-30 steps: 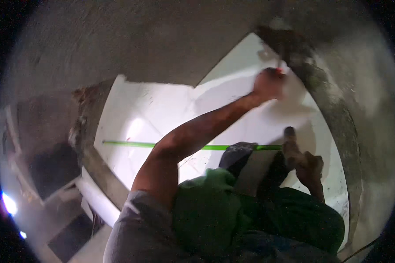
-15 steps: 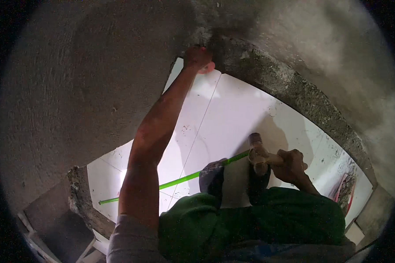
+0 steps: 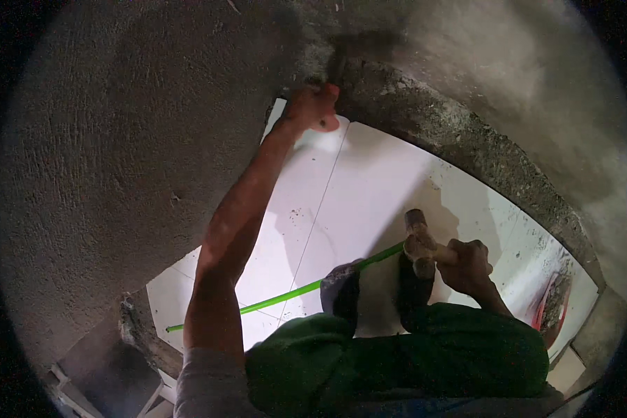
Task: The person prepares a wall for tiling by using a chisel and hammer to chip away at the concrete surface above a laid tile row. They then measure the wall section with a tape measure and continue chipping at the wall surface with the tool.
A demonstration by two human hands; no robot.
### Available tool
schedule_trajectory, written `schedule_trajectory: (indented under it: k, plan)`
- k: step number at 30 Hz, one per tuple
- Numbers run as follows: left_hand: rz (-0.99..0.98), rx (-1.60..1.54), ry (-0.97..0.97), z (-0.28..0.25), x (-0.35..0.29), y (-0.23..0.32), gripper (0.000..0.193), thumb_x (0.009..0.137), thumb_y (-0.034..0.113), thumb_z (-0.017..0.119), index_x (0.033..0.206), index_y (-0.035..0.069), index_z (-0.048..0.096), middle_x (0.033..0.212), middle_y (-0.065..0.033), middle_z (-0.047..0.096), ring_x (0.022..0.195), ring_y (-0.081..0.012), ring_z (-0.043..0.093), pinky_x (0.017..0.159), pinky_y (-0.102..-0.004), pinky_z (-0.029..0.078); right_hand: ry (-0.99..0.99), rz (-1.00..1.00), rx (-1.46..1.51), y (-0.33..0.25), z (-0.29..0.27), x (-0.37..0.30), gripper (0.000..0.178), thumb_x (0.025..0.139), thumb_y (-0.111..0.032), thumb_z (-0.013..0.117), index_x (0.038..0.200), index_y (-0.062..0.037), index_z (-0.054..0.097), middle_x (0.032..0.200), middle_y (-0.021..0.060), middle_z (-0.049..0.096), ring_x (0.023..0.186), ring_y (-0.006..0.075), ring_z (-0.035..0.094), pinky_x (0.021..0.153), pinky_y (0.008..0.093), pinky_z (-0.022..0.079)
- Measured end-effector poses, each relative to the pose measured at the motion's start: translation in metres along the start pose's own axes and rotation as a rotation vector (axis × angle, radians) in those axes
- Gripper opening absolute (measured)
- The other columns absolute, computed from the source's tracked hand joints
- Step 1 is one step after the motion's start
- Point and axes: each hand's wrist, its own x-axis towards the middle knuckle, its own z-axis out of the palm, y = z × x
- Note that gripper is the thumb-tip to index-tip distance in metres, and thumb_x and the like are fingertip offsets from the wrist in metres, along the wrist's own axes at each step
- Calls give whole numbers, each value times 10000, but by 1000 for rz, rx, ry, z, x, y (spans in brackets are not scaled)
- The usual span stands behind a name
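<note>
My right hand (image 3: 467,266) is closed round the pale handle of a mallet (image 3: 419,240), whose dusty head is raised above white floor tiles (image 3: 376,181) in front of my knees. Stretched far forward, my left hand (image 3: 311,108) is at the far corner of the tiling, where the tiles meet the rough walls. Its fingers are closed about a small reddish-pink thing (image 3: 329,124) that I cannot make out. A thin bright green strip (image 3: 279,299) lies slanting over the tiles, its right end near the mallet head.
Rough grey walls stand at left (image 3: 118,160) and right (image 3: 536,76). A strip of bare, crumbly mortar (image 3: 460,132) runs along the right tile edge. A red-rimmed container (image 3: 554,306) with grey material sits at lower right. My green-clad legs (image 3: 397,355) fill the lower middle.
My left hand has shifted slightly down and left, and its grip on the reddish thing has turned. The mallet and right hand appear slightly farther right as the view moves.
</note>
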Motion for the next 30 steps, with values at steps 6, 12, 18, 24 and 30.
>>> schedule_trajectory:
  k: [6,12,18,24,30]
  plan:
    - [-229,-1051,-65,-14,-42,27,357,926,362,618,1144,85,675,1072,-81,647,961,-210,626,837,-408,506,236,-210,23,-2,-5,17,223,722,-201,806,756,-111,605,603,92,594,567,363,635,609,500,486]
    - [-341,-1038,-31,-36,-31,1,295,936,357,600,1105,120,647,1041,-59,605,944,-196,579,843,-369,484,126,-318,1,-44,-41,69,250,672,-138,824,770,-92,599,601,100,602,576,366,644,600,496,490]
    - [-140,-1197,-175,-31,-37,44,287,967,311,563,1187,128,591,1074,-29,606,928,-187,601,875,-378,493,88,-369,-76,-52,-52,99,375,729,-407,763,935,-115,649,826,124,684,819,335,695,759,543,492]
    - [-150,-1269,-80,-41,-42,49,193,1011,257,537,1130,112,587,1061,-39,629,966,-201,641,867,-404,542,105,-433,-248,-100,-76,150,341,673,-367,768,876,-121,649,735,109,676,643,322,692,602,487,547]
    - [-208,-1438,-17,-62,-32,68,171,1028,213,507,1122,100,594,1075,-74,649,926,-243,671,833,-451,602,310,-1008,20,-97,-60,203,557,657,-414,795,1121,-123,694,1010,120,700,958,320,690,853,533,543]
